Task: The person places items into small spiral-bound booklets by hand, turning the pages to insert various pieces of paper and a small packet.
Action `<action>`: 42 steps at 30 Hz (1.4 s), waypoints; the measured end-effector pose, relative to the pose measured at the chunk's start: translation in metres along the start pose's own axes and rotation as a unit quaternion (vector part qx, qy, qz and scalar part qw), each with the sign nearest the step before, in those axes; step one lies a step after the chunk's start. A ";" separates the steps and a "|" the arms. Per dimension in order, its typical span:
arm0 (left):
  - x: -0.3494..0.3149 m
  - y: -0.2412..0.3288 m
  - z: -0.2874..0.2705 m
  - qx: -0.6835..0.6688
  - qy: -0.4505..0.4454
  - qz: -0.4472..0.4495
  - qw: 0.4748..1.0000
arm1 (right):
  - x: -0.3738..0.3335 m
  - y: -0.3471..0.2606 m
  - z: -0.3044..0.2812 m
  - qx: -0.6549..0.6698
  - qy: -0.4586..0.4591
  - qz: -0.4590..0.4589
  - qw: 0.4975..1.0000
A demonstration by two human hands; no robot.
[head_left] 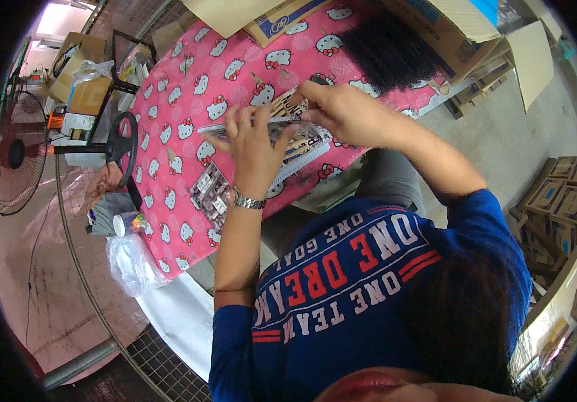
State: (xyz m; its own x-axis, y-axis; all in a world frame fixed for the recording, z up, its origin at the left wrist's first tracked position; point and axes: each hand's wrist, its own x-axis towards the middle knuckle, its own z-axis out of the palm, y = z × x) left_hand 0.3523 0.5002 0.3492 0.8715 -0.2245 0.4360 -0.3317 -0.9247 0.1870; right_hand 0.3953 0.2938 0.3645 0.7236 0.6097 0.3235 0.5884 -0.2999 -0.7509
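Note:
Both my hands are over the pink cartoon-print tablecloth (188,127), at a clear plastic packet (302,142) with black and cream print. My left hand (256,144) is at the packet's left part, fingers bent over it and the thumb against its near side. At the packet's upper right, my right hand (342,110) pinches the edge between thumb and fingers. What lies inside the packet is hard to make out. Next to my left wrist, a dark printed packet (211,194) lies flat on the cloth.
A bundle of thin black bristly pieces (389,53) lies at the table's far right, beside an open cardboard box (446,40). Another carton (285,20) stands at the far edge. A white plastic bag (131,264) sits at the left, near a standing fan (17,154). Stacked cartons (563,201) are at the right.

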 end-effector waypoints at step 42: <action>-0.019 -0.016 -0.008 -0.084 0.007 0.035 0.996 | 0.051 0.041 -0.005 0.261 -0.314 0.002 0.913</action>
State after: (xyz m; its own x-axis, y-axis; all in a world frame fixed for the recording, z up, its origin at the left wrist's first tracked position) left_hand 0.3377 0.5215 0.3449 0.8391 -0.2811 0.4657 -0.4485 -0.8420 0.2999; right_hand 0.4576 0.3092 0.3531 0.2794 0.9589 0.0498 0.2164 -0.0123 -0.9762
